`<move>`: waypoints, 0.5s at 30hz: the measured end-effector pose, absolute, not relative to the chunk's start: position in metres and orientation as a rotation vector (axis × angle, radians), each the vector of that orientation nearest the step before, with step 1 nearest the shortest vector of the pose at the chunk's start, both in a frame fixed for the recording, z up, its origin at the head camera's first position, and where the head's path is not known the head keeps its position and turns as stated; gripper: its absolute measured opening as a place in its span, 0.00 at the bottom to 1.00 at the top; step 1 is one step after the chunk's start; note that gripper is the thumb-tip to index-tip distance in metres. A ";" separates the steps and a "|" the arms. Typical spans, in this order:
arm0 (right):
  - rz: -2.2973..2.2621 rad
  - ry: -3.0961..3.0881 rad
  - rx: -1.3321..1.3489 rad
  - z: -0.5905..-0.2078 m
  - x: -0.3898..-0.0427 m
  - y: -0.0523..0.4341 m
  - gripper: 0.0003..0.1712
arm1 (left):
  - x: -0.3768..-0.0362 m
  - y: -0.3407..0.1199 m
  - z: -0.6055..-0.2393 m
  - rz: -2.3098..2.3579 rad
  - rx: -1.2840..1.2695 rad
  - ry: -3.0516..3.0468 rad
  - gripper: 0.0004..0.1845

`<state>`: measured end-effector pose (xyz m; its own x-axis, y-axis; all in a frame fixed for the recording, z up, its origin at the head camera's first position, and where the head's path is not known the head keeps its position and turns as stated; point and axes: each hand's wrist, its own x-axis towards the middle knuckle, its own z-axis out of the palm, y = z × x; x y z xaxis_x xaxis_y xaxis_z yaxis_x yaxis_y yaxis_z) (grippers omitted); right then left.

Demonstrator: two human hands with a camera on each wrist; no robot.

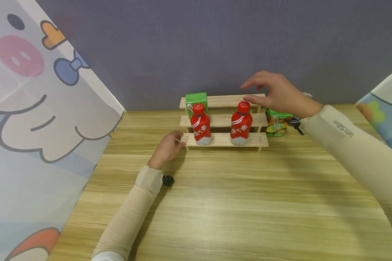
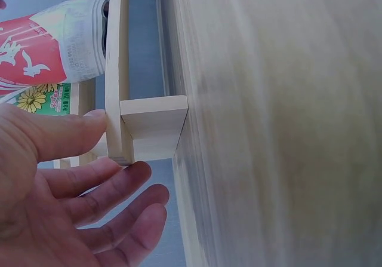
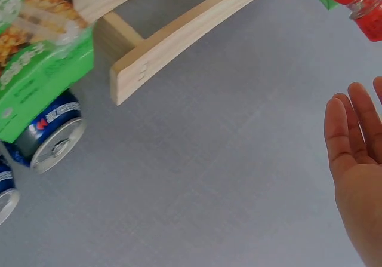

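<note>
Centre frame, two red bottles (image 1: pixel 200 125) are already standing on the wooden rack's (image 1: pixel 225 139) lowest step. The left hand (image 1: pixel 167 148) is steadying its end, fingers relaxed; the right hand (image 1: pixel 276 95) is hovering empty, fingers apart, above the right bottle, while a green carton (image 1: pixel 277 123) beside the rack is seemingly waiting.

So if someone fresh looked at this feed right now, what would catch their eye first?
Probably the two red bottles, one at the left and one near the middle of the lowest step of the wooden stepped rack on the table. Next, the right hand hovering open over the top step, and the left hand touching the rack's lower left end. A green carton stands behind the left bottle.
</note>
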<state>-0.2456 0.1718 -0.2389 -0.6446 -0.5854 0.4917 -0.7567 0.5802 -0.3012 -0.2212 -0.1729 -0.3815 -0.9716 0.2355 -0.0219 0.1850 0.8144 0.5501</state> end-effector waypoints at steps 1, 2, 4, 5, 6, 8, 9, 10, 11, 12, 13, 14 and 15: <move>0.711 -2.474 1.099 -0.238 -0.246 0.170 0.16 | -0.221 -0.173 -0.381 0.866 0.340 2.906 0.22; 0.714 -2.474 1.106 -0.238 -0.246 0.168 0.16 | -0.221 -0.173 -0.381 0.865 0.339 2.906 0.22; 0.728 -2.471 1.124 -0.236 -0.246 0.163 0.16 | -0.221 -0.173 -0.381 0.863 0.339 2.907 0.22; 0.737 -2.469 1.132 -0.236 -0.247 0.161 0.16 | -0.221 -0.173 -0.381 0.862 0.338 2.907 0.22; 0.746 -2.467 1.141 -0.235 -0.247 0.158 0.16 | -0.221 -0.173 -0.381 0.862 0.338 2.909 0.22; 0.750 -2.468 1.156 -0.234 -0.248 0.153 0.16 | -0.221 -0.173 -0.381 0.863 0.340 2.911 0.21; 0.755 -2.472 1.162 -0.233 -0.249 0.150 0.17 | -0.221 -0.173 -0.381 0.867 0.337 2.911 0.21; 0.758 -2.475 1.166 -0.233 -0.249 0.148 0.17 | -0.221 -0.173 -0.382 0.870 0.334 2.910 0.21; 0.757 -2.481 1.168 -0.233 -0.249 0.146 0.17 | -0.220 -0.173 -0.382 0.875 0.332 2.909 0.21; 0.760 -2.485 1.172 -0.232 -0.249 0.144 0.17 | -0.220 -0.173 -0.382 0.880 0.331 2.907 0.21; 0.758 -2.489 1.174 -0.232 -0.250 0.142 0.17 | -0.220 -0.173 -0.382 0.881 0.332 2.906 0.21; 0.762 -2.494 1.178 -0.232 -0.250 0.140 0.17 | -0.220 -0.172 -0.382 0.884 0.335 2.903 0.22; 0.765 -2.500 1.182 -0.231 -0.250 0.138 0.17 | -0.220 -0.172 -0.382 0.885 0.337 2.902 0.22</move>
<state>-0.2498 0.1382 -0.2314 -0.6300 -0.6327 0.4503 -0.7763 0.5275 -0.3451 -0.2199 -0.1723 -0.3823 -0.9717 0.2352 -0.0211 0.1834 0.8079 0.5601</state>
